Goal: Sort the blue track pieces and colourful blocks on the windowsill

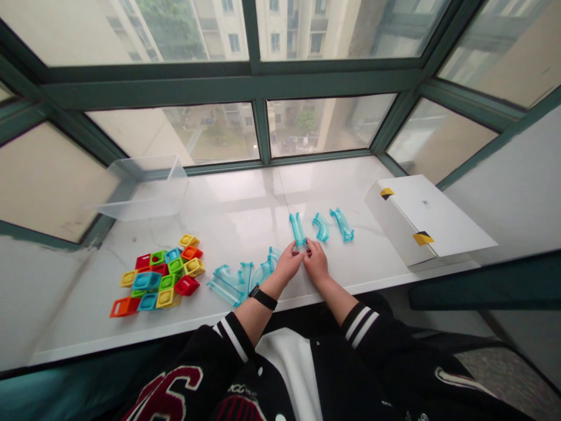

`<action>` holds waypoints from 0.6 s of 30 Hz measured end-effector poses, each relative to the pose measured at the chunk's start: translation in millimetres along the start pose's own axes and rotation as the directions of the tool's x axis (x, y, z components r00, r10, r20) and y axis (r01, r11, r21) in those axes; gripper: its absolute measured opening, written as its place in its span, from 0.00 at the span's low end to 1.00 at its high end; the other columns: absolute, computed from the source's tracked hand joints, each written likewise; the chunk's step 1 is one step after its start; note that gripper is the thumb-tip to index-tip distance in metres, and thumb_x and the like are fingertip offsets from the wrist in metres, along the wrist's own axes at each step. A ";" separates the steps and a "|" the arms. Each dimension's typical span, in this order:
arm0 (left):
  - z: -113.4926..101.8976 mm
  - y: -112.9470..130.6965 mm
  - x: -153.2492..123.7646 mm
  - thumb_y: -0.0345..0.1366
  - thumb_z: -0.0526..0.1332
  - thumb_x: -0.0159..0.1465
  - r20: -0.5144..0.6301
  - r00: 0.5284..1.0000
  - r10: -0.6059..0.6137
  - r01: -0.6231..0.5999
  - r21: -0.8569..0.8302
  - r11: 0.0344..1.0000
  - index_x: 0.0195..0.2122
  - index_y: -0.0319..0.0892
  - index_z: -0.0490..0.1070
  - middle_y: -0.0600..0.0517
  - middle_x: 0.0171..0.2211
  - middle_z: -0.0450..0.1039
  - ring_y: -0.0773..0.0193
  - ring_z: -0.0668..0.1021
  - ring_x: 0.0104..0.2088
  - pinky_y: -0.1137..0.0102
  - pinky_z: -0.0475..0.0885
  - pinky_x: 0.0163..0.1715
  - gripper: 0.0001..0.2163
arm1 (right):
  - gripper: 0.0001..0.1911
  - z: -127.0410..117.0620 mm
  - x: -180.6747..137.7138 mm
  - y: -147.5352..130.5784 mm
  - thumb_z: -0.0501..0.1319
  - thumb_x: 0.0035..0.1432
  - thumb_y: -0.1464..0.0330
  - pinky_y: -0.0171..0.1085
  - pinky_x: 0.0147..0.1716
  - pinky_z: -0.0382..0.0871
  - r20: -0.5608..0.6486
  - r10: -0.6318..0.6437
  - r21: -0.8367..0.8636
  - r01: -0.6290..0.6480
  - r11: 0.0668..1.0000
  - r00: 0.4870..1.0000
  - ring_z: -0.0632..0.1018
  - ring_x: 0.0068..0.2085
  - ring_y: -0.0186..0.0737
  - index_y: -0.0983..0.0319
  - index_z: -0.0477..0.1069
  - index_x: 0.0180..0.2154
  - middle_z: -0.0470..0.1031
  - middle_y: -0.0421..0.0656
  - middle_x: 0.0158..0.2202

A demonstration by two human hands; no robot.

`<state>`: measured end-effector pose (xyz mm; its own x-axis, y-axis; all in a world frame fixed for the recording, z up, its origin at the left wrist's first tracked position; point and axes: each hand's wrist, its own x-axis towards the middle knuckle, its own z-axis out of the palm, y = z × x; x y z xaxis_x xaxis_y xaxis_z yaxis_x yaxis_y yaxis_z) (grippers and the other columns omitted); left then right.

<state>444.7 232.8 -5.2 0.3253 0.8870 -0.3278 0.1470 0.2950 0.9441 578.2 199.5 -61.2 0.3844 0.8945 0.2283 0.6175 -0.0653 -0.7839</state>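
A straight translucent blue marble-run track piece lies on the white sill, pointing away from me. At its near end, my left hand and my right hand meet, fingers closed and pinching it from either side. My fingertips partly cover that end. To the right of it are a curved blue track piece and a wavy blue track piece, apart from each other. Beside my left wrist lies a group of more blue track pieces, partly hidden by my forearm.
Several colourful hollow blocks are gathered on the left of the sill. Behind them stands a clear plastic bin. A white box with yellow-and-black tape sits on the right. Green-framed windows bound the back.
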 end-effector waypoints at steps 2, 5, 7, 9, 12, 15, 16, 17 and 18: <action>0.2 0.8 -0.3 0.40 0.72 0.59 -0.006 1.000 -0.004 0.004 0.009 1.000 0.68 0.41 0.67 0.37 0.67 0.69 0.49 0.78 0.60 0.57 0.68 0.64 0.35 | 0.33 0.2 0.2 0.4 0.57 0.56 0.74 0.46 0.50 0.79 0.004 0.000 -0.004 0.000 1.000 1.000 0.79 0.43 0.45 0.62 0.70 0.64 0.75 0.52 0.55; 0.1 1.1 0.0 0.39 0.72 0.58 -0.009 1.000 -0.006 0.006 -0.008 1.000 0.68 0.41 0.67 0.37 0.67 0.69 0.48 0.77 0.60 0.57 0.68 0.63 0.36 | 0.33 0.6 0.3 1.1 0.57 0.56 0.74 0.46 0.50 0.79 0.005 0.001 -0.011 -0.001 1.000 1.000 0.79 0.43 0.45 0.61 0.70 0.64 0.75 0.52 0.55; -0.3 1.1 0.2 0.39 0.73 0.57 -0.005 1.000 -0.008 0.008 -0.028 1.000 0.68 0.41 0.68 0.37 0.67 0.70 0.48 0.77 0.60 0.57 0.68 0.64 0.36 | 0.33 0.7 0.0 1.1 0.57 0.56 0.74 0.46 0.50 0.79 0.002 0.003 -0.012 -0.003 1.000 1.000 0.79 0.42 0.44 0.60 0.70 0.64 0.75 0.52 0.55; -0.2 1.2 0.4 0.39 0.74 0.57 0.001 1.000 -0.012 0.012 -0.046 0.999 0.68 0.42 0.67 0.37 0.68 0.68 0.48 0.77 0.60 0.57 0.68 0.64 0.37 | 0.34 0.6 -0.3 0.5 0.57 0.56 0.74 0.46 0.49 0.79 0.002 0.005 -0.010 -0.005 1.000 1.000 0.79 0.42 0.44 0.61 0.69 0.65 0.75 0.52 0.55; 1.4 2.2 0.5 0.38 0.73 0.58 0.006 1.000 -0.023 0.024 -0.073 0.997 0.69 0.41 0.64 0.36 0.71 0.62 0.47 0.76 0.61 0.56 0.69 0.63 0.38 | 0.34 0.3 -0.8 -1.7 0.57 0.56 0.74 0.47 0.48 0.79 -0.002 0.020 0.001 -0.020 1.000 1.000 0.79 0.40 0.45 0.63 0.68 0.65 0.76 0.53 0.55; 2.4 4.9 -1.2 0.37 0.73 0.59 0.011 0.999 -0.030 0.031 -0.097 0.995 0.70 0.40 0.62 0.33 0.73 0.56 0.46 0.76 0.62 0.55 0.70 0.63 0.39 | 0.34 0.1 -0.9 -3.8 0.57 0.56 0.75 0.46 0.47 0.79 -0.017 0.036 0.018 -0.036 0.999 0.999 0.79 0.40 0.45 0.63 0.68 0.65 0.76 0.53 0.54; 1.1 6.4 -2.7 0.38 0.73 0.59 0.010 0.999 -0.030 0.031 -0.103 0.994 0.70 0.40 0.62 0.33 0.74 0.56 0.46 0.76 0.62 0.55 0.71 0.63 0.39 | 0.34 0.1 -0.8 -4.1 0.57 0.56 0.75 0.46 0.47 0.80 -0.022 0.035 0.021 -0.035 0.999 0.999 0.79 0.40 0.45 0.63 0.68 0.65 0.77 0.53 0.53; -1.9 8.4 -4.8 0.38 0.73 0.59 0.011 1.000 -0.027 0.028 -0.111 0.993 0.70 0.40 0.62 0.33 0.73 0.56 0.46 0.76 0.61 0.54 0.71 0.62 0.39 | 0.34 0.1 -0.8 -4.2 0.57 0.56 0.75 0.46 0.46 0.80 -0.026 0.031 0.025 -0.030 0.999 0.999 0.79 0.40 0.45 0.63 0.68 0.65 0.77 0.53 0.53; -6.8 11.0 -7.7 0.38 0.73 0.59 0.014 1.000 -0.016 0.018 -0.121 0.992 0.70 0.41 0.62 0.33 0.73 0.56 0.47 0.77 0.59 0.54 0.73 0.61 0.38 | 0.33 -0.1 -0.9 -4.1 0.56 0.56 0.75 0.46 0.46 0.80 -0.031 0.025 0.032 -0.024 0.999 0.999 0.79 0.40 0.44 0.63 0.68 0.65 0.77 0.53 0.53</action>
<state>437.5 231.7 7.9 0.3356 0.8771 -0.3436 0.0387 0.3516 0.9354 575.3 199.0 -58.2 0.4208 0.8784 0.2265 0.5859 -0.0726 -0.8071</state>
